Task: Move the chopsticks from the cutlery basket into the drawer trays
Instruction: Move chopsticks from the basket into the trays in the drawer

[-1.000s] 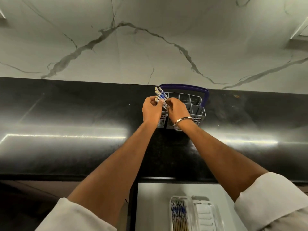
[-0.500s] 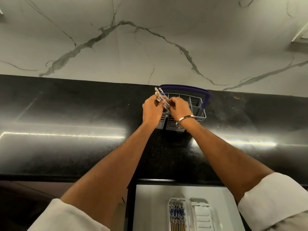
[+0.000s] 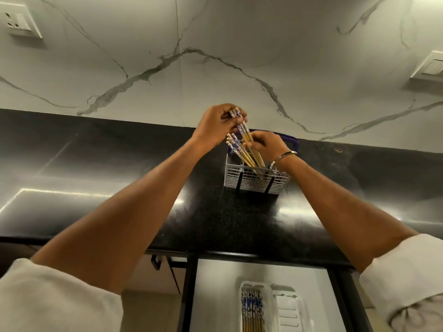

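A grey cutlery basket (image 3: 254, 180) with a blue handle stands on the black counter. My left hand (image 3: 217, 127) grips the blue-and-white patterned tops of a few chopsticks (image 3: 249, 142), raised partway out of the basket. Just above the basket my right hand (image 3: 266, 143), with a metal bangle at the wrist, pinches the wooden shafts of those raised chopsticks. More chopsticks (image 3: 241, 153) lean in the basket's left side. Below the counter an open drawer holds two clear trays: the left tray (image 3: 242, 291) has several chopsticks (image 3: 251, 310) lying in it, the right tray (image 3: 288, 310) looks bare.
The black counter (image 3: 96, 183) runs the full width, backed by a white marble-look wall (image 3: 215, 44) with a socket (image 3: 19, 21) at upper left and a switch (image 3: 429, 67) at right. The drawer's white floor (image 3: 215, 295) shows beside the trays.
My left hand has risen, drawing a few chopsticks up out of the basket. My right hand has shifted onto their shafts. The view has tilted slightly.
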